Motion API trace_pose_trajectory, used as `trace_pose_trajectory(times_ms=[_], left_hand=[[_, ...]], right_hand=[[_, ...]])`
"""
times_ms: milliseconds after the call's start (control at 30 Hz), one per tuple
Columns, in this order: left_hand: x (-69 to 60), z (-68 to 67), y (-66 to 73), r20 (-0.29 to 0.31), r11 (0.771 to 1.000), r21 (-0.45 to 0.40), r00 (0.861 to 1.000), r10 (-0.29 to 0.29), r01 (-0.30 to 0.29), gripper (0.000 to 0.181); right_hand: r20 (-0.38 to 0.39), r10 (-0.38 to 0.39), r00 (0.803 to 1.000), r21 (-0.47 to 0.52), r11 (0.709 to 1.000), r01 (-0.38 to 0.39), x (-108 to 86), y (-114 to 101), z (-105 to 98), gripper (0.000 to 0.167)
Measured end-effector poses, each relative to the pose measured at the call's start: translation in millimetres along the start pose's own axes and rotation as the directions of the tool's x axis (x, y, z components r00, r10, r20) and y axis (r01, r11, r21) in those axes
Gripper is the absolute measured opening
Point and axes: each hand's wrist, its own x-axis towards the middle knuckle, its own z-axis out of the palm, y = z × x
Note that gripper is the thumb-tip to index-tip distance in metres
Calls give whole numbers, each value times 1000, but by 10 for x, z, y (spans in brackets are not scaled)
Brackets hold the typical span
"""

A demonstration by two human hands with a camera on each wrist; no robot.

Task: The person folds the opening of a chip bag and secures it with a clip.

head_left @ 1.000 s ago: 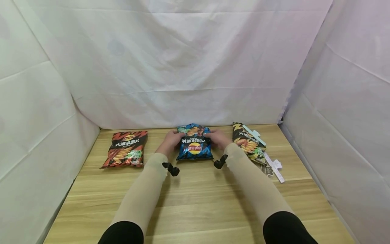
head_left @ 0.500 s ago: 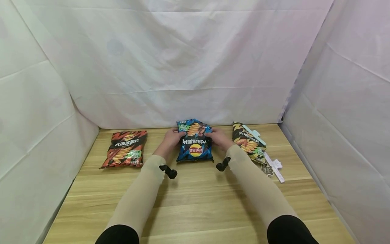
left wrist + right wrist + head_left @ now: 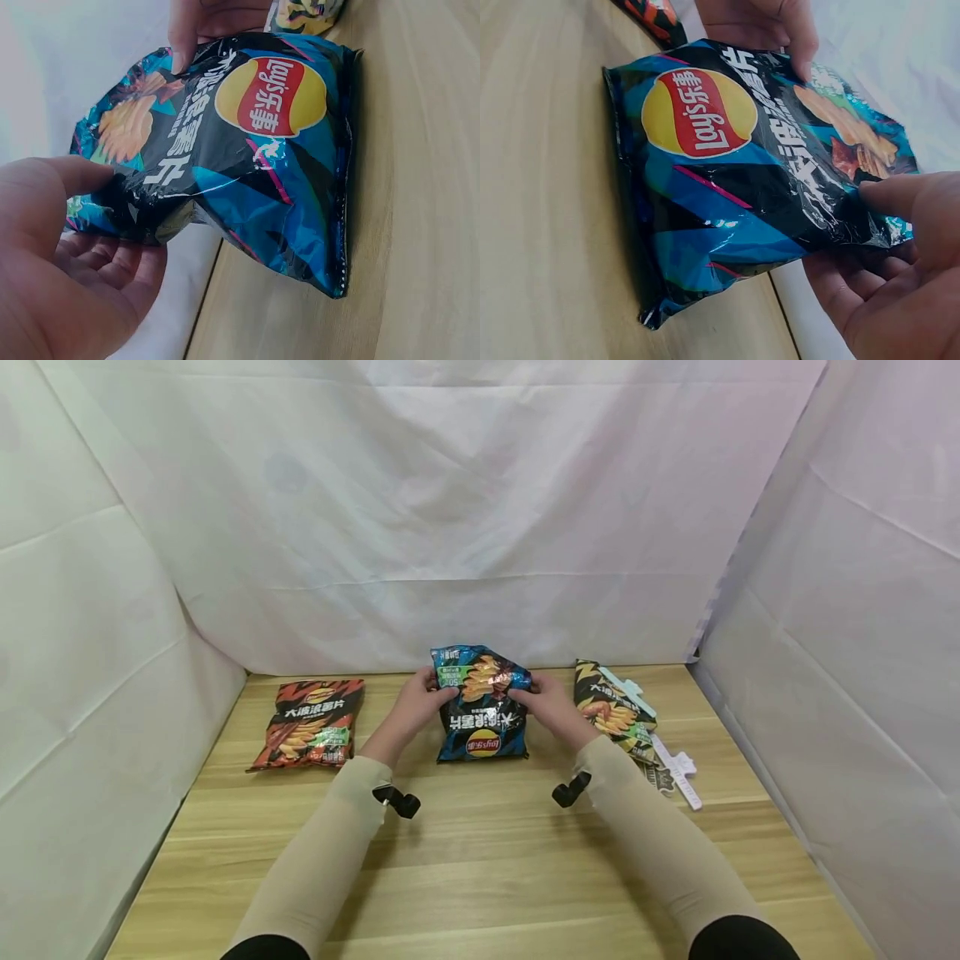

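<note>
A blue and black Lay's chip bag (image 3: 483,720) is held between both hands at the middle of the table's far side. Its near end touches the wood while the far end is tilted up. My left hand (image 3: 416,702) grips the left edge, thumb (image 3: 86,176) on the front and fingers curled beneath. On the right edge my right hand (image 3: 551,703) pinches the same way, with the thumb (image 3: 892,193) pressing the printed face. A red chip bag (image 3: 311,724) lies to the left. To the right lies a yellow and black chip bag (image 3: 613,714).
Pale blue (image 3: 630,692) and white (image 3: 677,768) plastic pieces stick out from the yellow bag, with a small grey patterned item (image 3: 662,779) beside them. White cloth (image 3: 480,527) hangs behind the wooden table (image 3: 480,860) and along both sides.
The blue bag's far end has risen and tilted up toward me, its near end staying about in place. Both wrists have dropped back and spread apart, still holding the bag.
</note>
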Motion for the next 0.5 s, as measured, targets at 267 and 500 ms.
trace_pose_trajectory(times_ms=[267, 500], left_hand=[[-185, -17, 105, 53, 993, 4, 991, 121, -121, 59], [-361, -67, 128, 100, 979, -11, 974, 201, -201, 48]], right_hand=[[0, -103, 995, -22, 994, 103, -260, -80, -10, 25], [33, -164, 986, -37, 986, 165, -406, -79, -31, 19]])
